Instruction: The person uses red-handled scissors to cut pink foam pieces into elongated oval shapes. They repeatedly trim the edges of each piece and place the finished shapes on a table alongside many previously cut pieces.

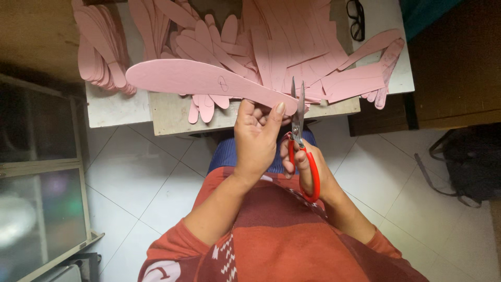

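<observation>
My left hand (255, 138) grips a long pink sole-shaped cutout (198, 79) by its right end, holding it level above the table edge. My right hand (305, 169) holds red-handled scissors (301, 141), blades upright and slightly parted at the cutout's right tip. Both forearms rise from my lap, in orange-red sleeves.
A small table (117, 109) carries heaps of pink sole-shaped pieces (102, 52) and pink strips and scraps (313, 52). Black glasses (356, 20) lie at the back right. A dark bag (467, 162) sits on the tiled floor at right; a glass-fronted cabinet (39, 183) stands left.
</observation>
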`<action>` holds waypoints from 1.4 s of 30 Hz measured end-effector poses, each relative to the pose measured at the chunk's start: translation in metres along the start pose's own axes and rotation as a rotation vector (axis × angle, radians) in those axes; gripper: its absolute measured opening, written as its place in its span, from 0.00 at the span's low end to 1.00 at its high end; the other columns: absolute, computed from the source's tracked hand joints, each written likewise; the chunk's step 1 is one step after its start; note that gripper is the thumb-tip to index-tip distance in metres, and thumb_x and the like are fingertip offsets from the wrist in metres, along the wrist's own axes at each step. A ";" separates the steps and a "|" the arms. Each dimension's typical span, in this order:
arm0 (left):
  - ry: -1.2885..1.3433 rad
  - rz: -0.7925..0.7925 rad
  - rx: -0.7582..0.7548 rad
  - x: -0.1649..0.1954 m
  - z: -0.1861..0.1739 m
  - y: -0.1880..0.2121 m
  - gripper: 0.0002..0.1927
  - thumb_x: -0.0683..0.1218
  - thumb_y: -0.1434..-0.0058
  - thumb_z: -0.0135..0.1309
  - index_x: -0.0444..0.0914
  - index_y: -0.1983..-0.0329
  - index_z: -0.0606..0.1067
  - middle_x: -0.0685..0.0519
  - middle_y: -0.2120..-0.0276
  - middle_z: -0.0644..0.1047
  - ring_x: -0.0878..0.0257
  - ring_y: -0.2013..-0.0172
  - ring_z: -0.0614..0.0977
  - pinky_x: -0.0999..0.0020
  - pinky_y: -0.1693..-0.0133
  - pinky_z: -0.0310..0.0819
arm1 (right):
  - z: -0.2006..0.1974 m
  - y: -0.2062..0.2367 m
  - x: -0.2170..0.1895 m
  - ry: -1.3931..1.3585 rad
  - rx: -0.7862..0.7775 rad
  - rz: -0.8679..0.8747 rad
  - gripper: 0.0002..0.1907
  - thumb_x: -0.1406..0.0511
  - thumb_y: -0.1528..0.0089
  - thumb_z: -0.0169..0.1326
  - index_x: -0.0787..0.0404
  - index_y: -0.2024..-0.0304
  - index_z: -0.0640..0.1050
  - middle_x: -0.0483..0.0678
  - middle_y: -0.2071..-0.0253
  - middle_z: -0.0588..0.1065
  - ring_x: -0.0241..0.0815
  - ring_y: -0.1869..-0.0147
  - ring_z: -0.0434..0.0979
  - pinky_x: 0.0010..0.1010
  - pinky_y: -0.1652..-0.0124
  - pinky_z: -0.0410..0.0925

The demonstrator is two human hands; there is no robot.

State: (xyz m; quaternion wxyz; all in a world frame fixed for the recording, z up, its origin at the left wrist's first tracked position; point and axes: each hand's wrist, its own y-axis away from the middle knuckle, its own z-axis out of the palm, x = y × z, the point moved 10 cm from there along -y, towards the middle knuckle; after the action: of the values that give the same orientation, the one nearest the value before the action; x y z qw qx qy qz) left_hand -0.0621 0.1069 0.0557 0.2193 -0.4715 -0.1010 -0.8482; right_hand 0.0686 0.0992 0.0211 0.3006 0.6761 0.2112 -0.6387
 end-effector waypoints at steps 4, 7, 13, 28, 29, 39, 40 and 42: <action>-0.136 -0.121 0.008 -0.008 -0.004 0.006 0.11 0.42 0.30 0.56 0.33 0.50 0.69 0.51 0.61 0.78 0.69 0.63 0.81 0.76 0.66 0.77 | 0.000 -0.004 -0.011 -0.016 -0.016 -0.054 0.49 0.30 0.38 0.38 0.69 0.45 0.69 0.45 0.68 0.67 0.35 0.65 0.67 0.26 0.63 0.66; -0.177 -0.115 -0.021 -0.004 0.000 0.007 0.10 0.42 0.30 0.56 0.33 0.52 0.69 0.51 0.63 0.79 0.70 0.65 0.80 0.76 0.66 0.77 | 0.000 -0.005 -0.022 0.010 -0.058 -0.109 0.52 0.31 0.35 0.37 0.70 0.34 0.62 0.46 0.65 0.67 0.36 0.61 0.65 0.28 0.58 0.66; -0.293 -0.083 -0.063 0.008 0.001 0.004 0.13 0.41 0.29 0.55 0.32 0.45 0.71 0.52 0.59 0.80 0.71 0.61 0.80 0.76 0.60 0.79 | -0.005 -0.003 -0.021 0.106 -0.060 -0.073 0.51 0.30 0.37 0.35 0.68 0.38 0.67 0.45 0.68 0.65 0.35 0.67 0.62 0.28 0.67 0.63; -0.471 -0.104 -0.152 0.024 -0.002 -0.003 0.18 0.44 0.30 0.54 0.36 0.38 0.69 0.54 0.61 0.81 0.73 0.64 0.79 0.76 0.62 0.78 | -0.011 0.005 -0.019 0.210 -0.041 0.023 0.38 0.32 0.37 0.39 0.61 0.63 0.68 0.40 0.77 0.63 0.31 0.75 0.62 0.24 0.76 0.63; -0.486 -0.110 -0.164 0.023 -0.002 -0.004 0.14 0.45 0.29 0.54 0.35 0.43 0.70 0.54 0.62 0.81 0.73 0.64 0.79 0.76 0.63 0.78 | -0.010 0.006 -0.020 0.217 -0.046 0.028 0.37 0.33 0.37 0.40 0.60 0.64 0.68 0.40 0.78 0.63 0.31 0.76 0.62 0.24 0.76 0.63; -0.475 -0.159 -0.233 0.025 -0.006 -0.008 0.10 0.44 0.30 0.54 0.35 0.49 0.73 0.58 0.68 0.77 0.75 0.68 0.75 0.77 0.67 0.74 | -0.013 0.012 -0.009 0.201 -0.047 0.105 0.29 0.41 0.34 0.44 0.59 0.71 0.66 0.39 0.81 0.62 0.29 0.79 0.61 0.25 0.80 0.60; -0.479 -0.164 -0.238 0.025 -0.006 -0.008 0.10 0.44 0.30 0.54 0.35 0.49 0.73 0.58 0.68 0.77 0.75 0.68 0.74 0.77 0.67 0.74 | -0.013 0.012 -0.007 0.181 -0.046 0.113 0.28 0.42 0.33 0.45 0.59 0.71 0.66 0.39 0.81 0.61 0.29 0.79 0.60 0.25 0.80 0.59; -0.488 -0.175 -0.244 0.024 -0.007 -0.010 0.10 0.43 0.31 0.55 0.35 0.49 0.73 0.58 0.69 0.76 0.76 0.69 0.74 0.77 0.67 0.74 | -0.017 0.012 -0.009 0.261 -0.022 0.072 0.27 0.44 0.33 0.45 0.59 0.71 0.66 0.38 0.81 0.62 0.28 0.80 0.61 0.24 0.80 0.60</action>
State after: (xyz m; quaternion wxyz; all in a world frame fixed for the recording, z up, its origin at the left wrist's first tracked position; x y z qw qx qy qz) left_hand -0.0827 0.1060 0.0724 0.0561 -0.6741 -0.0882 -0.7312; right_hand 0.0879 0.1028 0.0317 0.3006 0.7575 0.2311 -0.5315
